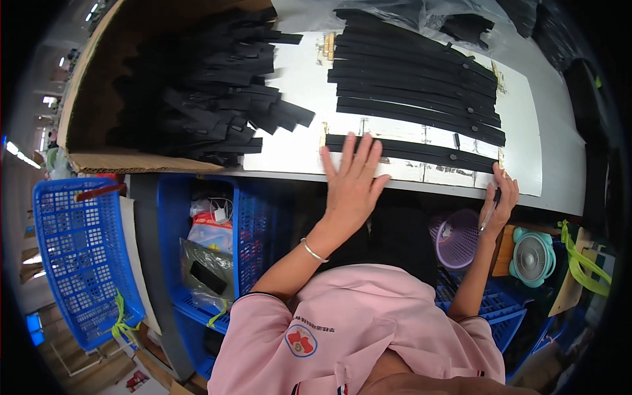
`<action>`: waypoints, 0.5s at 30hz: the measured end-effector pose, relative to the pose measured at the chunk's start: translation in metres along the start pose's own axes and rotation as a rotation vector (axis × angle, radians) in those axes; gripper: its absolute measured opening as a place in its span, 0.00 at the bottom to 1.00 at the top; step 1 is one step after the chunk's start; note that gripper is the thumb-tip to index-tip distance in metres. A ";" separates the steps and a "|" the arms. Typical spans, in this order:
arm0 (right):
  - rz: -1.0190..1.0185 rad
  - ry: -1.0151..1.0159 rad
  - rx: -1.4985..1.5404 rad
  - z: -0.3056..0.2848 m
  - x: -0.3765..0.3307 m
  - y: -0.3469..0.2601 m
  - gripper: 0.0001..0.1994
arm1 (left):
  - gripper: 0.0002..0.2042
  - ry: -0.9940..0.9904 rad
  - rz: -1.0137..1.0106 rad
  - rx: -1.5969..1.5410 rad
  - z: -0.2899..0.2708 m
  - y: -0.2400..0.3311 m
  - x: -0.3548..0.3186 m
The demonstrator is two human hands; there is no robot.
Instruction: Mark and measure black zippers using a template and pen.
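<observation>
One black strip [421, 151] lies along the near edge of the worktop [564, 184], apparently kept flat by the spread left grip [352, 181], while the right grip [504, 199] pinches a pen-like tool [488, 218] at the strip's right end.

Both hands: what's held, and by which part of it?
The right hand holds a slim pen-like tool, apparently by its dark section; the left hand grips nothing, lying spread on a black strip.

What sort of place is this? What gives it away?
Probably a factory workstation, perhaps for garment parts: black strips laid in rows on a white board, a cardboard box holding many more, and blue plastic baskets close by.
</observation>
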State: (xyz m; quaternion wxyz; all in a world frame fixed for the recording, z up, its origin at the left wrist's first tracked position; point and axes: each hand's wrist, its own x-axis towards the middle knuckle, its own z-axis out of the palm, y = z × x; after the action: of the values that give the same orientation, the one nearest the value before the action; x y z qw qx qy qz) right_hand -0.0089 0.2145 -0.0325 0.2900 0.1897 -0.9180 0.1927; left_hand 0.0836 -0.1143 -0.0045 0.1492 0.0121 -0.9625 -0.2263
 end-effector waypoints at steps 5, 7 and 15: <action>0.038 0.027 0.007 0.002 0.001 -0.004 0.13 | 0.31 0.021 -0.064 0.088 -0.013 -0.024 -0.009; 0.049 0.023 0.006 -0.001 0.004 -0.010 0.13 | 0.31 0.025 -0.062 0.062 -0.013 -0.026 -0.009; 0.419 -0.059 0.646 -0.002 0.053 -0.106 0.10 | 0.31 0.080 -0.038 0.053 -0.010 -0.029 -0.009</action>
State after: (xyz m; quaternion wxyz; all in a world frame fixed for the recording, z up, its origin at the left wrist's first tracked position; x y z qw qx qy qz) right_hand 0.0009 0.1121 0.0269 0.1429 0.0850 -0.8370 0.5214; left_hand 0.0938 -0.1440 -0.0115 0.1829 0.0434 -0.9610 -0.2029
